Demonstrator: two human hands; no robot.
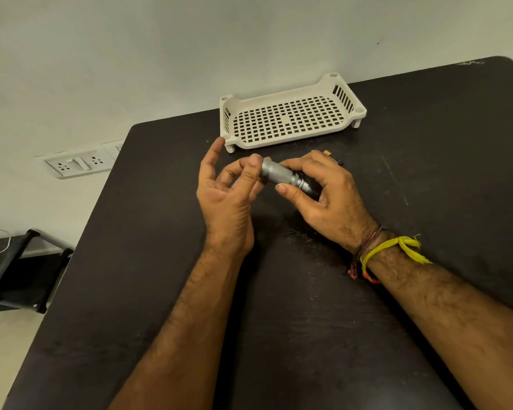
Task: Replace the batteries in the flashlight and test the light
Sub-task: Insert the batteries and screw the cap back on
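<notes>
— Where is the flashlight (282,173) sitting?

— It is hanging above the desk (308,321), toward the far edge, just in front of the tray (290,119). The right hand (323,196) is gripping it, thumb and fingers curling round the barrel.

— And the left hand (228,187)?

— Its fingertips are touching the barrel's left end, thumb spreading out; whether they are pinching anything, I cannot tell.

— Anything behind?

— Something small is lying past the right knuckles, mostly hidden.
</notes>
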